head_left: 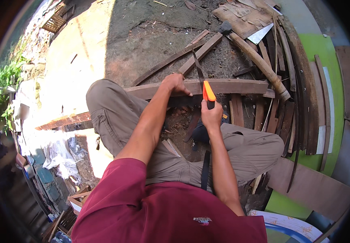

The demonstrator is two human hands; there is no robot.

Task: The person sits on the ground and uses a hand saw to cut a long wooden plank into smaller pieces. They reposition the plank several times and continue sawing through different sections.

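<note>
A hand saw [208,91] with an orange and black handle is gripped in my right hand [211,115]. Its dark blade points away from me and crosses a long wooden beam [239,86] lying crosswise in front of my knees. Just left of the blade, my left hand [176,84] is closed over the beam, fingers on its far side and thumb toward me. Whether the blade has cut into the wood is too small to tell. Beyond the beam, two narrower timbers [202,52] lie slanting on the ground.
A bamboo pole [260,66] and a stack of wooden strips [300,89] lie at the right, by a green panel [337,133]. A dark stone [225,28] sits at the timbers' far end. White plastic sheeting [60,157] and green plants [5,77] are at the left.
</note>
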